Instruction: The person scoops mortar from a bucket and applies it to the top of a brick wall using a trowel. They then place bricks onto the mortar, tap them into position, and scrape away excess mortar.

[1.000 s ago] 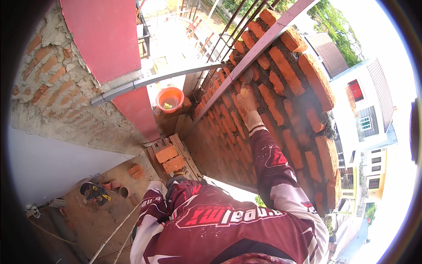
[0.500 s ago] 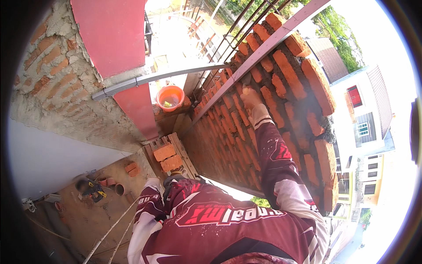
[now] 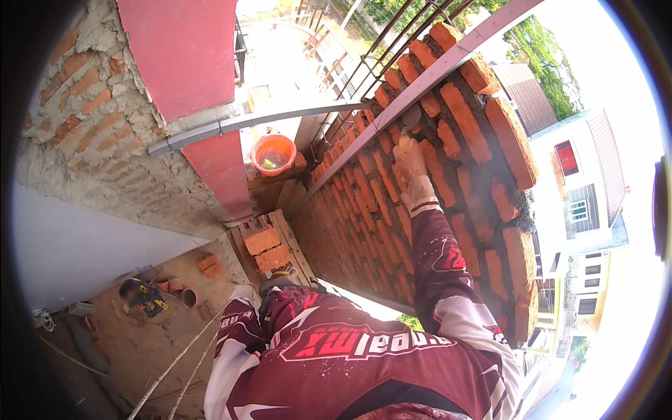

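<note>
My right hand (image 3: 413, 168) is stretched out against the orange brick wall (image 3: 448, 154). It grips a small trowel (image 3: 411, 116) by its handle, and the grey blade lies at the mortar joints close to a long pale metal bar (image 3: 420, 87) that slants across the wall. Lower on the left, my left hand (image 3: 245, 292) is held near my leg at the end of its sleeve. Its fingers are too hidden to make out. Two loose bricks (image 3: 267, 250) rest on wooden boards (image 3: 290, 241) just beyond it.
An orange bucket (image 3: 273, 155) stands beyond the boards. A grey metal bar (image 3: 259, 121) spans from the left wall to the brick wall. Steel rods (image 3: 381, 52) rise behind. Below lie a power tool (image 3: 145, 297), pots (image 3: 187, 298) and ropes (image 3: 175, 350).
My right hand has shifted slightly right and toward me along the wall, with the trowel in it. More of the trowel blade shows now. My left hand stays about where it was.
</note>
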`<action>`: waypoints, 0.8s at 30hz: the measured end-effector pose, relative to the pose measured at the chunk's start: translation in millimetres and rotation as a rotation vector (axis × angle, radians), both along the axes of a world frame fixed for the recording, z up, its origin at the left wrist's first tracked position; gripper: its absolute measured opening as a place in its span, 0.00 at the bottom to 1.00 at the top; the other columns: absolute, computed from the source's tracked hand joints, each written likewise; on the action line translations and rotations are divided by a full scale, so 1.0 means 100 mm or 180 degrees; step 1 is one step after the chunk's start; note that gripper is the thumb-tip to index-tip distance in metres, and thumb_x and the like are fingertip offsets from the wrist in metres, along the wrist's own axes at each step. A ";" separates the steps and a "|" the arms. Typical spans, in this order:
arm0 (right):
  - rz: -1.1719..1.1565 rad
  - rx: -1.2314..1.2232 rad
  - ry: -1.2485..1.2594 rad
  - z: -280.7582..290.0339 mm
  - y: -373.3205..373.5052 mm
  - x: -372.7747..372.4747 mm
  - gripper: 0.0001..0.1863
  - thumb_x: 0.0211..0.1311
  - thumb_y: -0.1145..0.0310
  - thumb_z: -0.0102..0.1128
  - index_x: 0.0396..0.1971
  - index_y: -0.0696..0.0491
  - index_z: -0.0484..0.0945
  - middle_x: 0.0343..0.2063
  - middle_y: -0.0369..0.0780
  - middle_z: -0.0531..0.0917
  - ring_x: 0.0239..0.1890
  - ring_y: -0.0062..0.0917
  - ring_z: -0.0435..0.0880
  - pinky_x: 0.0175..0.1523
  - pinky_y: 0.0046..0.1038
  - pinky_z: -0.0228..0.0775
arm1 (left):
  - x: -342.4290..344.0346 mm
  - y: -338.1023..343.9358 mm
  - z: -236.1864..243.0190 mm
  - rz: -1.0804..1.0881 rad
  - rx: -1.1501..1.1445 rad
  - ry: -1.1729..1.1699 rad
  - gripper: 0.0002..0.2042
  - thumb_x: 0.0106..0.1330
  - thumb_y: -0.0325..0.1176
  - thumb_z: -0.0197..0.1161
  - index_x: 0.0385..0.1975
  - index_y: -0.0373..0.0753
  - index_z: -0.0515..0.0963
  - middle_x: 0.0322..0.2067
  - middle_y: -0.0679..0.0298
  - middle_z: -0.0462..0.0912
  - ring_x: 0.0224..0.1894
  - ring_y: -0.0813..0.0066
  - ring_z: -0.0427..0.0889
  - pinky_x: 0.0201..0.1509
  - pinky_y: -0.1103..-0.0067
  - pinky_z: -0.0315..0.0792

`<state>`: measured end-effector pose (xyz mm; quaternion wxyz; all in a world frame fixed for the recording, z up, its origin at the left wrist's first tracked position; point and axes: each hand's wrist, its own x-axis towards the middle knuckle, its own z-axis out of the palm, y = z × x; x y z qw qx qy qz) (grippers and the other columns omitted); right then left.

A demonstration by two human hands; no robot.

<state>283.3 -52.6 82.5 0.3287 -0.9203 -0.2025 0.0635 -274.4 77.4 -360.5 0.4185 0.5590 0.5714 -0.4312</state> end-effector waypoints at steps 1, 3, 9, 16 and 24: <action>0.0041 -0.0410 0.0114 0.00 -0.01 -0.02 0.22 0.58 0.62 0.57 0.47 0.63 0.74 0.38 0.52 0.84 0.36 0.40 0.87 0.43 0.38 0.77 | 0.02 0.00 0.02 -0.0021 0.0018 0.0013 0.18 0.70 0.44 0.57 0.55 0.46 0.80 0.48 0.62 0.86 0.44 0.64 0.86 0.48 0.64 0.80; 0.0104 -0.1149 0.0169 -0.04 -0.01 -0.10 0.22 0.58 0.62 0.58 0.47 0.63 0.75 0.38 0.51 0.84 0.35 0.39 0.87 0.41 0.37 0.78 | 0.07 0.01 0.08 -0.0042 0.0067 0.0013 0.18 0.70 0.43 0.58 0.55 0.45 0.80 0.49 0.62 0.86 0.44 0.64 0.86 0.48 0.64 0.80; 0.0388 -0.1029 0.0231 -0.11 0.05 -0.18 0.29 0.62 0.57 0.59 0.57 0.63 0.73 0.51 0.55 0.81 0.55 0.45 0.81 0.57 0.39 0.71 | 0.09 0.03 0.15 0.0317 0.0080 0.0071 0.18 0.74 0.45 0.53 0.57 0.44 0.79 0.50 0.62 0.86 0.44 0.64 0.87 0.49 0.63 0.80; 0.0007 -0.0887 -0.0059 -0.43 0.06 -0.07 0.29 0.58 0.56 0.63 0.53 0.63 0.76 0.43 0.52 0.85 0.48 0.42 0.85 0.54 0.38 0.75 | 0.05 -0.20 -0.40 -0.1135 0.0002 0.0198 0.30 0.77 0.60 0.34 0.66 0.50 0.73 0.66 0.67 0.74 0.67 0.60 0.74 0.69 0.64 0.68; 0.0217 -0.1826 0.1038 -0.32 -0.20 -0.31 0.33 0.64 0.55 0.63 0.62 0.61 0.69 0.58 0.54 0.78 0.58 0.43 0.81 0.58 0.42 0.73 | -0.10 -0.08 -0.11 -0.0589 0.0164 0.0351 0.25 0.77 0.52 0.41 0.63 0.45 0.75 0.58 0.60 0.82 0.57 0.60 0.82 0.61 0.64 0.73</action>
